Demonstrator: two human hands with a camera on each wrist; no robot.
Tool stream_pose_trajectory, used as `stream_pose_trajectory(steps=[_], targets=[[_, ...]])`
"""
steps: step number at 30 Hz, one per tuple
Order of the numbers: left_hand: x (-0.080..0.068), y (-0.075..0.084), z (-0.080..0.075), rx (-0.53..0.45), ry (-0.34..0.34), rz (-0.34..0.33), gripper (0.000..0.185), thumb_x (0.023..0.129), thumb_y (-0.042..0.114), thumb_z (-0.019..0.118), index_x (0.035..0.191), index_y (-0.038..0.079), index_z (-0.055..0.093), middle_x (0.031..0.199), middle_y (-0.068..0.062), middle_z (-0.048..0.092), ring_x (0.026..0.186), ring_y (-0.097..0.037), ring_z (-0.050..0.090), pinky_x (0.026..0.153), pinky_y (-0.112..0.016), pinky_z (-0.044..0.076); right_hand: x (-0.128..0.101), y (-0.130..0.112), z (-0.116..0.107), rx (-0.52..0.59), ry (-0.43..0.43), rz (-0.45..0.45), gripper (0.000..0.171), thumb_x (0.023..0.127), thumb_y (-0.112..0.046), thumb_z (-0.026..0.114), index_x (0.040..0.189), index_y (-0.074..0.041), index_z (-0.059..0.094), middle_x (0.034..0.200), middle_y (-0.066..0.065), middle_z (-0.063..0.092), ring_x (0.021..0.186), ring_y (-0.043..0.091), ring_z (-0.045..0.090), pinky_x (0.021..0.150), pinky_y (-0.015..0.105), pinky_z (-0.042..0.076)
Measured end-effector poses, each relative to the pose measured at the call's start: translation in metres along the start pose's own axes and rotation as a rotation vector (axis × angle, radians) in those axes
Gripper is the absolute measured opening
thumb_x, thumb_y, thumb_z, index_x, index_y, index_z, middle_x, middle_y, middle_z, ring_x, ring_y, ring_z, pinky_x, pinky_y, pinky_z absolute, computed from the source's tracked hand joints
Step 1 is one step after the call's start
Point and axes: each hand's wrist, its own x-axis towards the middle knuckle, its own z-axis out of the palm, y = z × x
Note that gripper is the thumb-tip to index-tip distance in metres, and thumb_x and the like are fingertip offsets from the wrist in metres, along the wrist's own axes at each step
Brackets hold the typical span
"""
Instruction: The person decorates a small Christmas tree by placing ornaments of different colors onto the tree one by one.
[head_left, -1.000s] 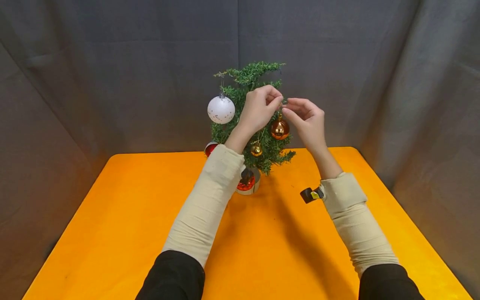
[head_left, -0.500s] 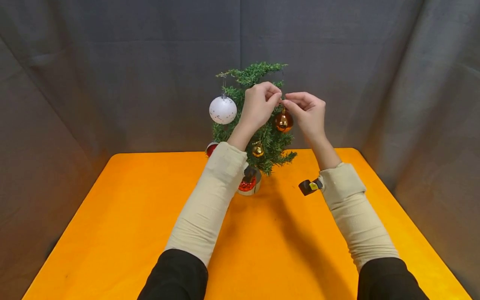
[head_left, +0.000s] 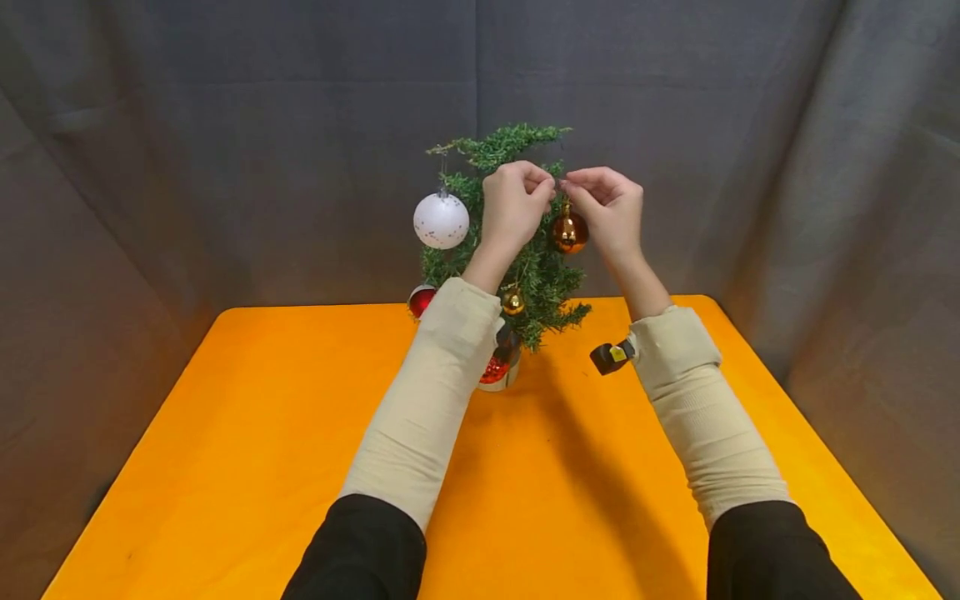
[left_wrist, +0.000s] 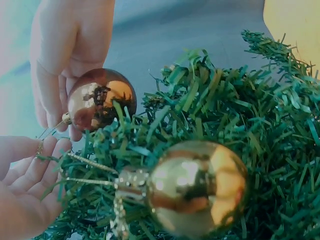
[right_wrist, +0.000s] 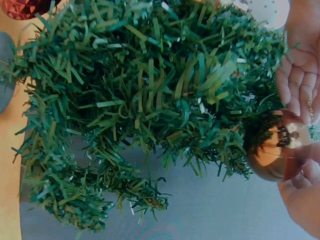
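While both hands (head_left: 562,204) pinch its loop, the copper bauble (head_left: 570,232) hangs — free.

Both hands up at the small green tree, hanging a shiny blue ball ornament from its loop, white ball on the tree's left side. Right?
Not blue: the shiny ball ornament is copper-orange, as the head view shows. Otherwise right: both hands, left and right, pinch its loop at the small green tree, white ball on the left.

Staged recording booth, grey cloth backdrop (head_left: 225,150) draped on all sides, single bright orange table (head_left: 225,433), small artificial Christmas tree (head_left: 525,275) as prop
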Motion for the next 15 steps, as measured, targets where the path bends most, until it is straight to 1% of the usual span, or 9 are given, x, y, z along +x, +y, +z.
stream_pose_trajectory(steps=[2, 4, 6, 9, 11, 13, 15], targets=[[0.001, 0.001, 0.001, 0.008, 0.01, 0.003, 0.015, 0.089, 0.012, 0.055, 0.092, 0.001, 0.065, 0.081, -0.006, 0.066, 0.065, -0.011, 0.061, 0.058, -0.018, 0.047, 0.004, 0.0, 0.001, -0.025, 0.006, 0.025, 0.013, 0.08, 0.007, 0.061, 0.091, 0.014, 0.063, 0.077, 0.009, 0.065, 0.065, 0.009, 0.059, 0.061, 0.017, 0.047], [0.002, 0.003, 0.002, 0.021, 0.022, 0.013, 0.015, 0.089, 0.012, 0.055, 0.092, 0.001, 0.065, 0.08, -0.006, 0.065, 0.063, -0.012, 0.06, 0.057, -0.018, 0.047, 0.008, 0.0, 0.002, -0.061, 0.009, 0.066, 0.015, 0.081, 0.004, 0.061, 0.094, 0.012, 0.064, 0.076, 0.005, 0.065, 0.065, 0.008, 0.058, 0.061, 0.016, 0.046], [0.004, 0.005, 0.002, 0.037, 0.032, 0.02, 0.016, 0.089, 0.012, 0.055, 0.092, 0.001, 0.065, 0.08, -0.006, 0.065, 0.062, -0.012, 0.06, 0.056, -0.018, 0.046, 0.011, 0.0, 0.002, -0.122, 0.006, 0.084, 0.017, 0.083, 0.0, 0.061, 0.095, 0.011, 0.064, 0.075, 0.002, 0.064, 0.065, 0.007, 0.058, 0.06, 0.016, 0.046], [0.005, 0.007, 0.003, 0.048, 0.035, 0.014, 0.016, 0.089, 0.012, 0.055, 0.092, 0.001, 0.065, 0.079, -0.006, 0.065, 0.061, -0.011, 0.059, 0.055, -0.019, 0.046, 0.015, -0.001, 0.003, -0.219, 0.014, 0.099, 0.018, 0.085, -0.005, 0.06, 0.092, 0.01, 0.065, 0.073, -0.002, 0.062, 0.062, 0.007, 0.056, 0.058, 0.016, 0.044], [0.006, 0.008, 0.004, 0.053, 0.032, 0.005, 0.016, 0.089, 0.013, 0.055, 0.092, 0.002, 0.066, 0.078, -0.006, 0.065, 0.06, -0.011, 0.059, 0.055, -0.019, 0.045, 0.016, -0.002, 0.005, -0.256, 0.027, 0.095, 0.018, 0.085, -0.006, 0.059, 0.09, 0.01, 0.065, 0.073, -0.003, 0.061, 0.061, 0.007, 0.054, 0.057, 0.016, 0.042], [0.007, 0.009, 0.004, 0.058, 0.03, 0.005, 0.016, 0.089, 0.013, 0.055, 0.091, 0.002, 0.066, 0.078, -0.006, 0.064, 0.06, -0.011, 0.059, 0.055, -0.019, 0.045, 0.018, -0.002, 0.006, -0.251, 0.04, 0.088, 0.017, 0.086, -0.006, 0.059, 0.09, 0.01, 0.064, 0.072, -0.004, 0.06, 0.061, 0.006, 0.053, 0.058, 0.016, 0.041], [0.008, 0.01, 0.004, 0.075, 0.038, 0.009, 0.016, 0.089, 0.013, 0.054, 0.09, 0.002, 0.066, 0.077, -0.005, 0.064, 0.061, -0.011, 0.058, 0.055, -0.019, 0.045, 0.019, -0.004, 0.007, -0.217, 0.048, 0.088, 0.017, 0.085, -0.004, 0.058, 0.089, 0.011, 0.064, 0.071, -0.005, 0.06, 0.06, 0.006, 0.053, 0.057, 0.016, 0.041]])
